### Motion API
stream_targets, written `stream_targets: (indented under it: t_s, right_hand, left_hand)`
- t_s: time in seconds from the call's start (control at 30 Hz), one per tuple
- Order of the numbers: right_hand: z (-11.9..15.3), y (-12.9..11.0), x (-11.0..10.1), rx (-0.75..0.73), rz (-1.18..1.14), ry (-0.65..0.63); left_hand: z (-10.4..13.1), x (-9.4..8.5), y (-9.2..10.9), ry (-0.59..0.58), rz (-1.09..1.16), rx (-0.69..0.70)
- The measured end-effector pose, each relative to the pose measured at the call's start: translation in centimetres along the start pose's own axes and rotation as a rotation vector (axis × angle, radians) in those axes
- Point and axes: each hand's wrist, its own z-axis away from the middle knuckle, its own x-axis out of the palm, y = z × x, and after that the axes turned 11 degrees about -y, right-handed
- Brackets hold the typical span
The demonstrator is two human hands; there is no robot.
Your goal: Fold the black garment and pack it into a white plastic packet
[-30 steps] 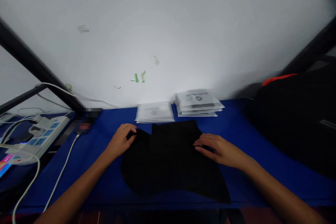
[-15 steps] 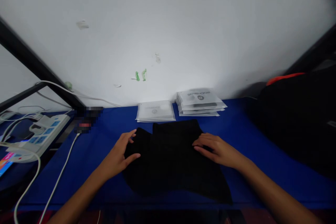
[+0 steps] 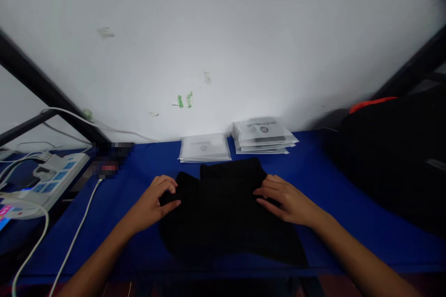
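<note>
A piece of black fabric [image 3: 226,213] lies on the blue tabletop in front of me, with a folded or doubled upper edge; its dark surface hides which kind of garment it is. My left hand [image 3: 156,204] is at its left edge, with curled fingers and the thumb apart from them, touching the cloth. On the right side my right hand [image 3: 285,197] rests on the fabric, thumb and fingertips close together with a dark fold of the cloth between them.
Behind the fabric lie a flat white plastic pouch [image 3: 205,147] and a stack of printed pouches [image 3: 264,134]. A large black bag-like bulk [image 3: 393,162] with an orange edge stands right. At left are a power strip [image 3: 55,181] and white cables [image 3: 78,229].
My left hand has shifted slightly left and its fingers are more curled. The right hand stays at nearly the same spot on the fabric. The whole view has moved a little.
</note>
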Motion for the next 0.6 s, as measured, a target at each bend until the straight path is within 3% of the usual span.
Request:
stream_targets:
  t_s: [0.1,0.17,0.3,0.4,0.47,0.53,0.6]
  right_hand:
    - [0.0,-0.2,-0.1,-0.017,0.003,0.029]
    - [-0.1,-0.4,-0.1,-0.033,-0.003,0.030]
    - [-0.2,-0.8,0.1,-0.067,0.000,-0.015]
    - [-0.4,-1.0,0.4,-0.076,0.006,-0.032]
    - [-0.4,-1.0,0.6,-0.079,0.004,-0.033]
    - [-0.4,-1.1,0.6,-0.079,0.000,-0.028]
    - [-0.4,-1.2,0.5,-0.072,-0.003,-0.025]
  left_hand:
    - [-0.3,-1.0,-0.5,-0.037,0.096,-0.158]
    - [-0.7,-1.6,-1.2,0.000,0.208,-0.278]
    - [-2.8,-2.3,-2.1,0.275,0.429,-0.393]
    - [-4.8,-1.8,-1.1,0.494,0.525,-0.304]
    - [-6.1,-0.7,0.4,0.574,0.503,-0.200]
    - [-6.9,0.8,2.1,0.524,0.369,-0.098]
    - [-7.3,2.3,3.5,0.304,0.187,0.023]
